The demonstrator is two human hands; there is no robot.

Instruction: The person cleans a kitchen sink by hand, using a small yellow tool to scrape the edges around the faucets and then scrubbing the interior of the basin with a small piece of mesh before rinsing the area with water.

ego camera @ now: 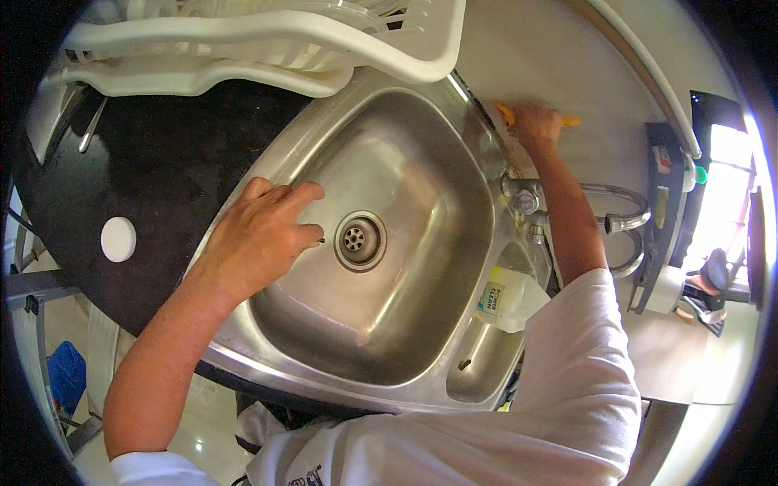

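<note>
My left hand [267, 222] is over the left rim of the stainless steel sink [389, 176], palm down, with thumb and index finger apart. A small dark bit [321, 240] shows at the thumb tip; whether it is held is unclear. Beyond the faucet, my right hand [538, 126] grips an orange object [570, 121] against the pale wall [583, 73]. Both ends of that object stick out from the fist, but its kind cannot be made out. The sink basin holds no water, and its round drain strainer [354, 239] is uncovered.
A white plastic dish rack [255, 36] stands across the far side. On the black counter [182, 140] lie a white round disc [118, 239] and a metal utensil [93, 126]. A cleaner bottle [507, 301] sits beside the basin, below the metal faucet [623, 223].
</note>
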